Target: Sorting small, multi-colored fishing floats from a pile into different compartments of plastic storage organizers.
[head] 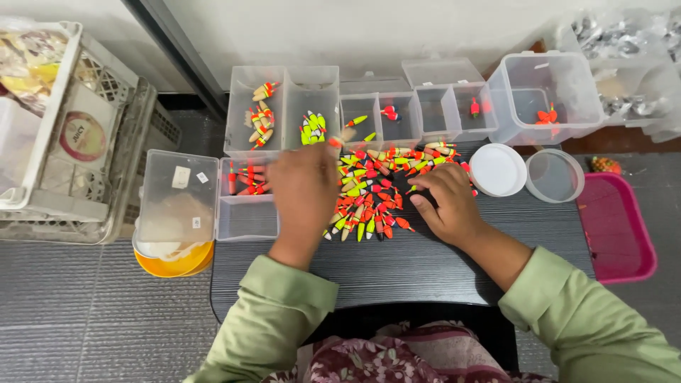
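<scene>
Head view: heap of small fishing floats (379,188), neon orange, yellow and green, spread on the dark table (425,262) before clear sorting boxes (284,106); left hand (305,191) blurred over the heap's edge, hold cannot be told; right hand (443,202) curled, fingertips on floats, nothing clearly gripped.

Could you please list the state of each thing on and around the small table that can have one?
Left hand: palm down over the float pile, blurred.
Right hand: fingers curled, resting on the pile.
Fishing floats: loose, heaped on the dark table.
Clear compartment boxes: open, partly filled.
Large clear tub: open, nearly empty.
Round container: open, its white lid off beside it.
Pink tray: empty.
</scene>
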